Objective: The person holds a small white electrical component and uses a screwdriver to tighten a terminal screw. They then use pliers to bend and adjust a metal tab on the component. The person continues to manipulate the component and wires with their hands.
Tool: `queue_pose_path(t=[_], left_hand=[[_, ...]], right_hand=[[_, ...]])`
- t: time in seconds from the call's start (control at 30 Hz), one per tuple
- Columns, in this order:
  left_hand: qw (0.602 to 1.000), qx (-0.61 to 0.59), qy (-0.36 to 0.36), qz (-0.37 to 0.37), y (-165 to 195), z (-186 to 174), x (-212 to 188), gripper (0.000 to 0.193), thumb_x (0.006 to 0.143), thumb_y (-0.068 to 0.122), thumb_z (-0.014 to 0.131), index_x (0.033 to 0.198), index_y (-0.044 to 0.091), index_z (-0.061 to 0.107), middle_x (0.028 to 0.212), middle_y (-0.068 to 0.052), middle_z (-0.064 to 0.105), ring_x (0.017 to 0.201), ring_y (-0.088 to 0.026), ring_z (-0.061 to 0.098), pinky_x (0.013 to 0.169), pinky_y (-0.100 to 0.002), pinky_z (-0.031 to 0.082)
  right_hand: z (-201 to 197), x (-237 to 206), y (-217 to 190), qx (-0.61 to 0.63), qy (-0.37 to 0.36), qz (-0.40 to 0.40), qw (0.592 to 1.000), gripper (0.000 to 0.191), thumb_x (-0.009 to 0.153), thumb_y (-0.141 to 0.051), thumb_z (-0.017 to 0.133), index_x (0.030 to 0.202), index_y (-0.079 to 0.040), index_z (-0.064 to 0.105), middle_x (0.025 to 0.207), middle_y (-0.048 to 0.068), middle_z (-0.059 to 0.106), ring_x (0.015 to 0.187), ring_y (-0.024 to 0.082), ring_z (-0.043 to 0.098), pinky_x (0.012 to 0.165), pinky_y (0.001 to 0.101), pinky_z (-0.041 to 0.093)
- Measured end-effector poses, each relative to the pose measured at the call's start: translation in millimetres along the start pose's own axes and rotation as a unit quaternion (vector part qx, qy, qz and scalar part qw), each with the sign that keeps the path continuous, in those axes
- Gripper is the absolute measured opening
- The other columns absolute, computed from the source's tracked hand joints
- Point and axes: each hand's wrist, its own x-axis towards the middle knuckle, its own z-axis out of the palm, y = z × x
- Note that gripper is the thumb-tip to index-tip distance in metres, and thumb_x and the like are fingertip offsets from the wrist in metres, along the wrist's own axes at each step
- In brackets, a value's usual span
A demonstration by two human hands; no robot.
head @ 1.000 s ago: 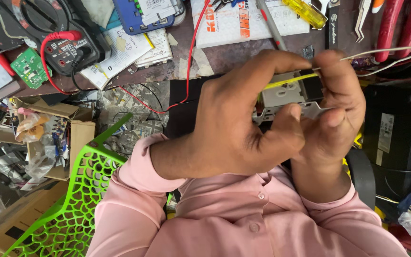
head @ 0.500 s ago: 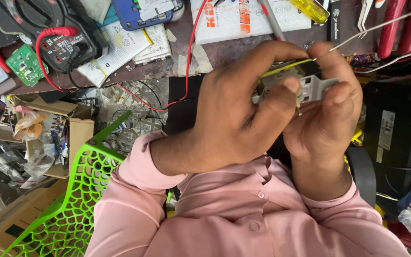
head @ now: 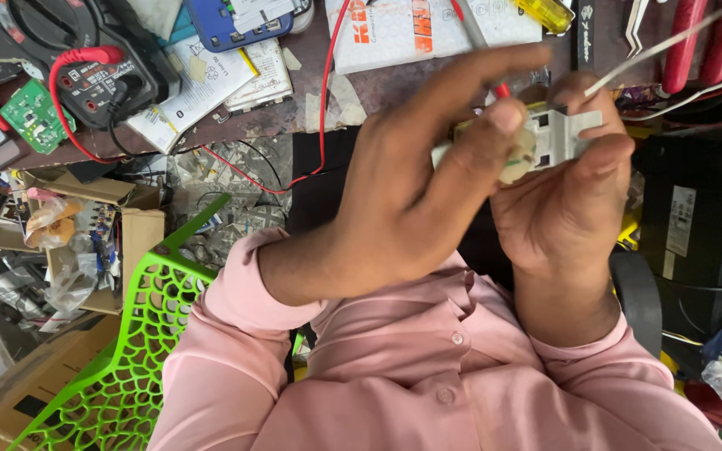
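Both of my hands hold a small white plastic electrical part [head: 560, 134] up over the cluttered workbench. My left hand [head: 411, 200] covers its left side, with the thumb pressed on the part's front and the index finger stretched out above it. My right hand [head: 570, 209] grips the part from below and from the right. A thin white wire [head: 662, 50] runs from the part toward the upper right. A bit of yellow shows at the part's left end. My pink sleeves and shirt fill the bottom of the view.
A black multimeter [head: 98, 75] with a red lead [head: 323, 100] lies at the upper left, near a green circuit board [head: 31, 113] and papers. Red-handled pliers [head: 704, 38] and a yellow screwdriver handle [head: 549, 12] lie at the top right. A green mesh chair [head: 127, 359], cardboard boxes [head: 139, 234] and a black box [head: 695, 225] surround me.
My left index finger has straightened out above the part, and the thumb now presses its front. The part has turned slightly in my right hand's grip.
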Motion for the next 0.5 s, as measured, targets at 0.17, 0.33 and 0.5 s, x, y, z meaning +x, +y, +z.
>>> queue_pose_path(t=[0.17, 0.33, 0.5], left_hand=[[0.99, -0.133, -0.012, -0.046, -7.6, 4.6, 2.9, 0.032, 0.121, 0.029, 0.043, 0.127, 0.001, 0.06, 0.087, -0.002, 0.065, 0.072, -0.006, 0.057, 0.066, -0.022, 0.045], [0.955, -0.271, -0.022, -0.12, -10.7, 7.6, 5.5, 0.037, 0.122, 0.029, 0.045, 0.115, -0.003, 0.062, 0.074, -0.002, 0.055, 0.056, -0.005, 0.04, 0.05, -0.023, 0.028], [0.951, -0.278, -0.042, -0.13, -10.2, 2.6, 4.3, 0.048, 0.118, 0.042, 0.04, 0.114, -0.001, 0.06, 0.071, -0.003, 0.056, 0.048, -0.006, 0.038, 0.045, -0.024, 0.026]], right_hand=[[3.1, 4.7, 0.1, -0.004, -0.033, -0.01, 0.999, 0.046, 0.106, -0.042, 0.07, 0.115, -0.002, 0.048, 0.1, 0.017, 0.068, 0.079, 0.02, 0.07, 0.067, 0.0286, 0.057], [9.2, 6.1, -0.7, -0.04, -0.009, -0.03, 0.999, 0.051, 0.105, -0.039, 0.074, 0.129, -0.001, 0.049, 0.106, 0.02, 0.07, 0.075, 0.02, 0.069, 0.066, 0.0289, 0.057], [13.0, 4.4, 3.3, -0.114, -0.02, -0.097, 0.989, 0.054, 0.102, -0.037, 0.079, 0.129, 0.003, 0.056, 0.106, 0.013, 0.065, 0.082, 0.018, 0.065, 0.071, 0.0266, 0.054]])
